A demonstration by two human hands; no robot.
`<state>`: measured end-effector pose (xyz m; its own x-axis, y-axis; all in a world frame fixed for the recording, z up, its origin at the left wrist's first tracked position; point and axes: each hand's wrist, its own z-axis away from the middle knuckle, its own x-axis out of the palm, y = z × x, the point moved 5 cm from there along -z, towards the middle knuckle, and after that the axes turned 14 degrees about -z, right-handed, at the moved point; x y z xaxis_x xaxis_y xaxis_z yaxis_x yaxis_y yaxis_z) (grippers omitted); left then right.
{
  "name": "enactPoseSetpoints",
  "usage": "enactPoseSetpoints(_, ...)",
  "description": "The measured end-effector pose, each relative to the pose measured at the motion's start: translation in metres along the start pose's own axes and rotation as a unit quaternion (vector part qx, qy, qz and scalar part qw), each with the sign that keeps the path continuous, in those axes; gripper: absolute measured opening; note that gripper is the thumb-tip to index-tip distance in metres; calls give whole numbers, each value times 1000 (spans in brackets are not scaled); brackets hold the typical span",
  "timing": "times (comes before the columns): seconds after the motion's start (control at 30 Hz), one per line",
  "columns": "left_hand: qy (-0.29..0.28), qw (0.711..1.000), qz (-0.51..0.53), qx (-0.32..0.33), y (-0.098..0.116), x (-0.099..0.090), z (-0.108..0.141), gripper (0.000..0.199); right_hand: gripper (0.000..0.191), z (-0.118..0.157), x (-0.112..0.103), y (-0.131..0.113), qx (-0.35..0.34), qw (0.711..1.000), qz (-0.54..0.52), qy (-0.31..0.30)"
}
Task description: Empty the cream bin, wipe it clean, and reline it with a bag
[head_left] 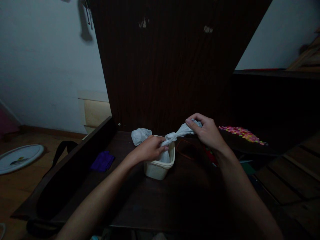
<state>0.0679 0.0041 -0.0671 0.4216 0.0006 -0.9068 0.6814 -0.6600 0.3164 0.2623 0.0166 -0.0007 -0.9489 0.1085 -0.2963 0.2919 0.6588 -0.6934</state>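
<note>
A white plastic bag [183, 130], twisted and knotted, stretches between my two hands above a cream ribbed basket [157, 170]. My right hand [203, 128] grips the bag's upper end, out to the right of the basket. Over the basket's rim, my left hand [152, 148] closes round the bag just left of the knot. Part of the white bag also shows inside the basket below my left fingers. Behind my left hand sits a crumpled white bundle [140, 136]; whether it joins the held bag I cannot tell.
On the dark wooden desk [140, 206] a purple cloth [102, 161] lies to the left. At the right rests a strip of pink and yellow small pieces [242, 134]. A dark upright panel [162, 73] closes off the back, and a raised side board [75, 163] bounds the left.
</note>
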Motion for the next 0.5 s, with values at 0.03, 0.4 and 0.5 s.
enactPoseSetpoints(0.03,0,1000,2,-1,1,-1,0,17,26,0,0,1,2,1000,-6,3)
enactPoseSetpoints(0.4,11,999,26,16,0,-2,1,32,16,-5,-2,8,-15,999,5,29)
enactPoseSetpoints(0.5,2,1000,26,17,-3,0,0,34,16,-7,-5,7,-18,999,17,36)
